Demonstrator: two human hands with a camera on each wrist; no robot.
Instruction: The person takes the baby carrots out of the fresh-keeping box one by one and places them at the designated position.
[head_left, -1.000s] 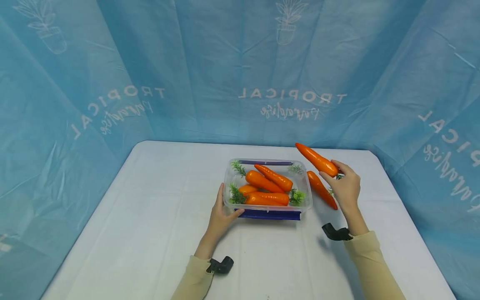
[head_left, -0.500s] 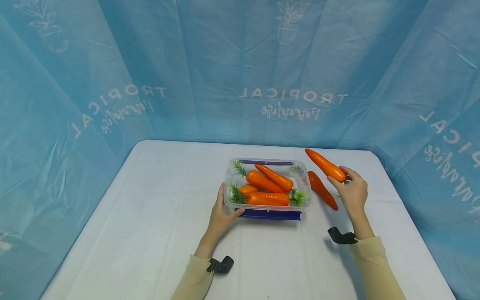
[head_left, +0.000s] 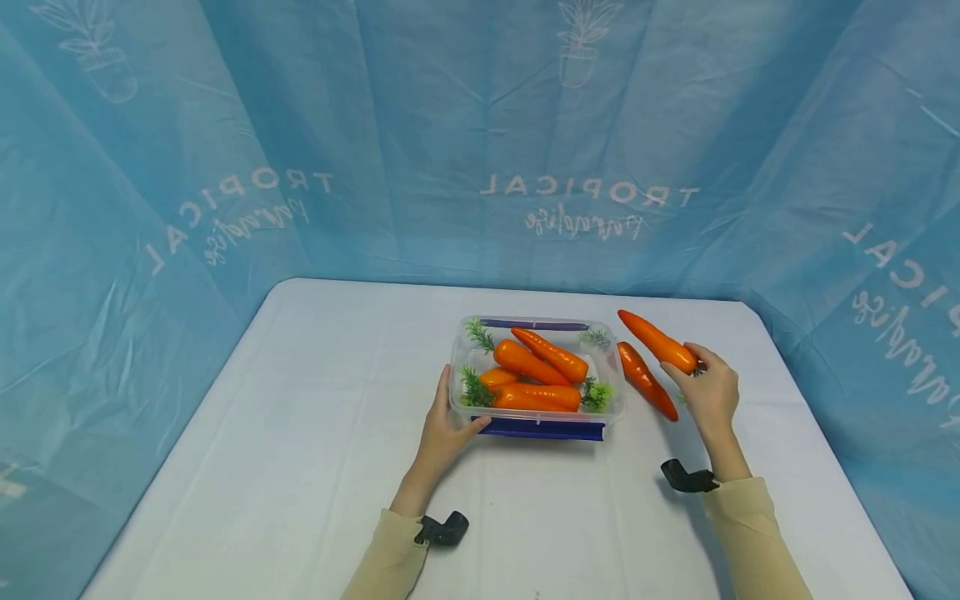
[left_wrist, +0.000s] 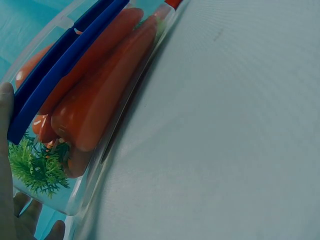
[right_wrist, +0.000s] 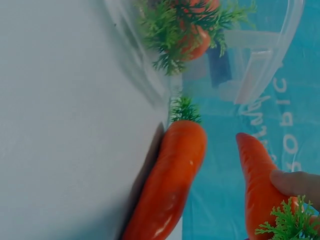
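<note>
several carrots (head_left: 534, 363) lay in a clear box (head_left: 604, 362) on the table (head_left: 315, 442); the left hand (head_left: 441, 432) gripped the box's left side at the blue flap (head_left: 547, 429). the right hand (head_left: 707, 392) pinched a raised carrot (head_left: 657, 342) by its thick end, near a loose carrot (head_left: 647, 382) beside the box.

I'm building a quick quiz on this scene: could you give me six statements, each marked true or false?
1. The right-hand grip holds a carrot. True.
2. The left-hand grip holds the box. True.
3. Nothing lies right of the box. False: a loose carrot lies there on the table.
4. The box contains just one carrot. False: several carrots are inside.
5. Both sleeves are beige. True.
6. Red fabric hangs behind the table. False: a blue curtain hangs there.
</note>
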